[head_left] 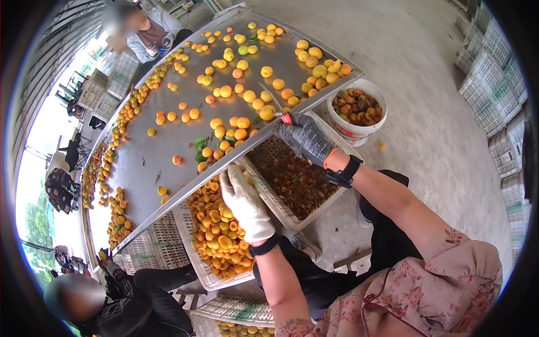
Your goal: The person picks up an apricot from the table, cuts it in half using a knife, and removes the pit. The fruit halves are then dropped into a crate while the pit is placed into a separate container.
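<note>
My left hand point(244, 203), in a white glove, reaches over a white crate point(200, 272) of halved apricots point(222, 238), its fingers stretched toward the table edge. Nothing clearly shows in that hand; its palm side is hidden. My right hand point(306, 137), in a grey glove, is closed on a small knife with a red handle point(287, 118), the thin blade pointing over the table. Below it, another white crate point(292, 223) holds brown apricot pits point(297, 185). Whole apricots point(240, 134) lie on the metal table point(163, 143) just beyond both hands, with green leaves point(200, 147) among them.
A white bucket point(359, 132) of mixed fruit scraps stands right of the table corner. One person point(151, 33) sits across the table, another point(78, 300) at lower left. Another crate point(236, 308) is below. Stacked crates point(488, 78) line the right side.
</note>
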### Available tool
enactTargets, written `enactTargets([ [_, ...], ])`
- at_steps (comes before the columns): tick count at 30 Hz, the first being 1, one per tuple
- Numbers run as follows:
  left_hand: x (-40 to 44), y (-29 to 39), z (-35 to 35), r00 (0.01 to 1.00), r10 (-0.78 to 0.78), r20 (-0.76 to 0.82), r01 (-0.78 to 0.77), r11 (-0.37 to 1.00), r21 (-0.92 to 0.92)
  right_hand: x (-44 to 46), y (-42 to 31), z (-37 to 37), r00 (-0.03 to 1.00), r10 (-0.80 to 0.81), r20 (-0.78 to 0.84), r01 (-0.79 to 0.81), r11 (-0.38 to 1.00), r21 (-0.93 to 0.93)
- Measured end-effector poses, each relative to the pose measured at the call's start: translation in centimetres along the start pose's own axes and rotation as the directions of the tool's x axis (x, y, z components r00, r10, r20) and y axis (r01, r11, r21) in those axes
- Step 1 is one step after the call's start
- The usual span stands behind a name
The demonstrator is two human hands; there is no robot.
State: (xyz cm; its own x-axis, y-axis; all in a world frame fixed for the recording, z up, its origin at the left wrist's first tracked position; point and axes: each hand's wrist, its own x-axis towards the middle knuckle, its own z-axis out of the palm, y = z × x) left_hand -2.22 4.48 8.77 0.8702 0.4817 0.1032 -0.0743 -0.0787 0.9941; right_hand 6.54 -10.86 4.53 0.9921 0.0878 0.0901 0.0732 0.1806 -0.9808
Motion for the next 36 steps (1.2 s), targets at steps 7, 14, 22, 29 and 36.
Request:
enactTargets([
  [7,2.9,-2.9,-10.4,0.946,0.308,-0.099,-0.071,0.494,0.866,8.4,1.4,4.6,0.984,-0.095,0.149,0.177,0.505,-0.845],
  [14,4.0,-4.0,-6.9,0.991,-0.005,-0.13,0.027,0.986,0.167,13.7,5.5,8.1,0.935,-0.018,0.354,0.343,0.298,-0.891],
  [22,2.7,-3.5,-4.0,0.988,-0.117,0.101,0.143,0.94,-0.308,12.9,3.7,5.6,0.952,-0.047,0.303,0.284,0.509,-0.813],
  [29,2.9,-3.7,-1.9,0.913,-0.165,0.373,0.38,0.677,-0.631,2.7,-4.5,5.5,0.839,0.284,0.464,-0.089,0.913,-0.398],
  [36,1.8,-3.1,-0.9,0.91,-0.013,0.414,0.346,0.573,-0.743,-1.3,-4.6,3.5,0.849,-0.403,0.341,0.521,0.744,-0.419],
])
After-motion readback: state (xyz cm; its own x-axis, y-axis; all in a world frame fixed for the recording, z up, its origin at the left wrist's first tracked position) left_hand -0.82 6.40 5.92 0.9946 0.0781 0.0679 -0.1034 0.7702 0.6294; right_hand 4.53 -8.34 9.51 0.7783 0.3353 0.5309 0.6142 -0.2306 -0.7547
